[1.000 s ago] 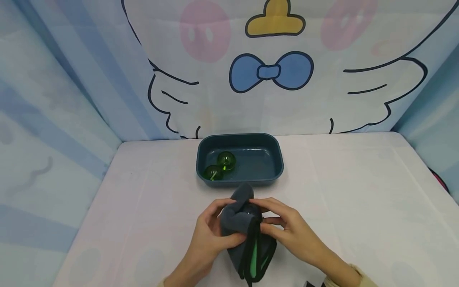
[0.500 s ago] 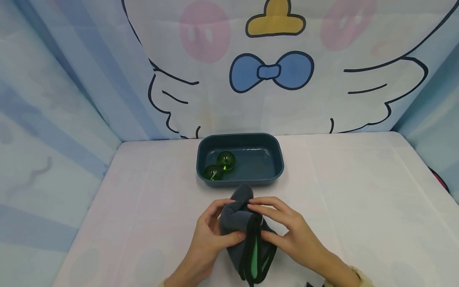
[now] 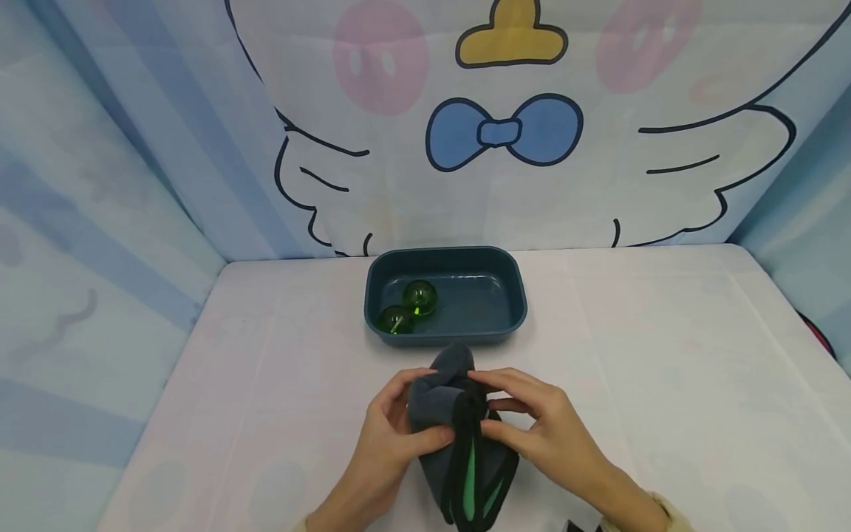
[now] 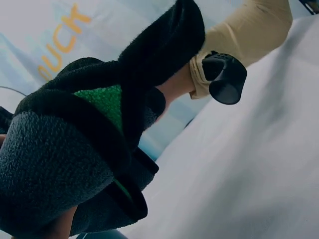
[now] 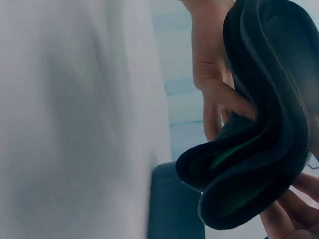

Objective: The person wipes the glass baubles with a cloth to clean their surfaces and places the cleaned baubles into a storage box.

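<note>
A folded dark grey-blue towel [image 3: 428, 405] with black edging and a green inner side is held upright between both hands, in front of the basin. My left hand [image 3: 391, 442] grips its left side, thumb in front and fingers behind. On the other side my right hand [image 3: 548, 421] pinches the towel's edge between thumb and fingertips. In the left wrist view the towel [image 4: 55, 154] covers most of my left hand. The right wrist view shows the towel's folded layers [image 5: 284, 104] and the left thumb [image 5: 237, 104] against them. Whatever the folds enclose is hidden.
Just beyond the towel stands a dark teal basin [image 3: 475, 340] with two clear green balls [image 3: 419, 297] in its left part. A white cloth [image 3: 638, 355] covers the table. Printed curtains [image 3: 499, 207] enclose the back and sides. A black device [image 4: 227, 79] sits at the right wrist.
My right fingers lifted off the towel's edge, regripped and folded it over. A shiny round patch between the folds, visible a second ago, is now covered. My left hand has stayed in place.
</note>
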Demonstrator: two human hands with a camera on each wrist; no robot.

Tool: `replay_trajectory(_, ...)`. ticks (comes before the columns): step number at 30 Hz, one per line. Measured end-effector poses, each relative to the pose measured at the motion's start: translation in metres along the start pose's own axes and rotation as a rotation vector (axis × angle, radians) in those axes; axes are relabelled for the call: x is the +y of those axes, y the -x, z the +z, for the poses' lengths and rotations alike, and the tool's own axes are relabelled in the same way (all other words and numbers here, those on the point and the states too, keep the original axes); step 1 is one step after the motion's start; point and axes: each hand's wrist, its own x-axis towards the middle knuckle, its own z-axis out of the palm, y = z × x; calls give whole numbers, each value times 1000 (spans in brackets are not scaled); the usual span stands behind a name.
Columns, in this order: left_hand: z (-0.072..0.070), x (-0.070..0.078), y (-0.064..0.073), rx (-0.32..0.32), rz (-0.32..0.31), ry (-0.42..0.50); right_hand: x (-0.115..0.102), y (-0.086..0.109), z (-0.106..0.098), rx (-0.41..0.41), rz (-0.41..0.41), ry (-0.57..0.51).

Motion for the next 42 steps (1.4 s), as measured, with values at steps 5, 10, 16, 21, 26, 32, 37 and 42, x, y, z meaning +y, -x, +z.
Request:
replay_trajectory(5,0,-1,0,4,14,9,0,0,-1,-19,-72,107)
replay_trajectory(10,0,-1,-1,6,19,3,2,-1,-2,-27,-223,160)
replay_trajectory(16,1,0,0,-24,40,-20,3,-1,0,0,-211,120)
replay_trajectory(21,1,1,1,-56,83,-51,0,0,1,8,-11,-38)
replay_trajectory(26,0,0,1,-45,80,-49,-1,0,2,-6,69,-60)
replay_trajectory(32,-3,0,0,-24,44,-27,0,1,1,-23,33,27)
replay_trajectory(37,-3,0,0,-8,34,-16,1,0,2,-10,-129,101)
replay_trajectory(42,-4,0,0,-12,28,-14,2,0,5,28,-226,132)
